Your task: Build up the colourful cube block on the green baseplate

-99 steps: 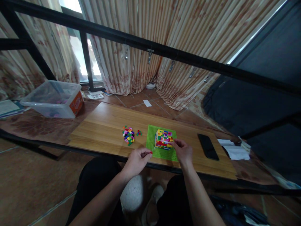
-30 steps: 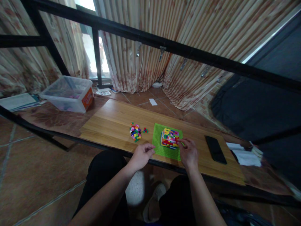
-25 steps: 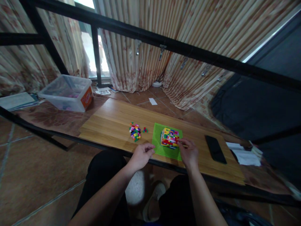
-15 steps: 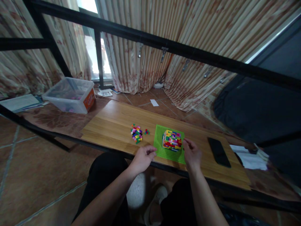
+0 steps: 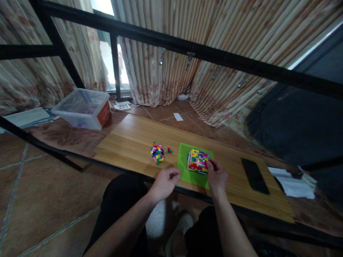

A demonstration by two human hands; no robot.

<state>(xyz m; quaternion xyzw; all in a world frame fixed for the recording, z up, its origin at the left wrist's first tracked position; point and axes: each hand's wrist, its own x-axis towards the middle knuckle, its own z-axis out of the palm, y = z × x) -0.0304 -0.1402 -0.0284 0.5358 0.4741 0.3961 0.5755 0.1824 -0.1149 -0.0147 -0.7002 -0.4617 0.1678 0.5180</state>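
Observation:
A block structure [image 5: 197, 160] of many-coloured toy bricks stands on a green baseplate [image 5: 183, 160]. At its right side is my right hand [image 5: 217, 175], fingers bent and fingertips against or close by the bricks. Whether a small brick is between them is hidden. By the baseplate's front left corner, my left hand [image 5: 165, 182] has thumb and fingers drawn together in a pinch. What it holds, if anything, is too small to make out. Left of the baseplate lies a pile of loose bricks [image 5: 157, 154], with a small cluster of red and green bricks [image 5: 169, 151] beside it.
The wooden board [image 5: 134, 139] bears all this, with a black phone [image 5: 254, 175] at its right. A clear plastic box [image 5: 84, 109] stands at the back left. White papers [image 5: 292, 184] lie at the far right. A black metal bar [image 5: 171, 41] crosses above the board.
My right hand has moved inward, its fingertips now at the structure's right side. My left hand stays by the baseplate's corner. The whole view has shifted slightly.

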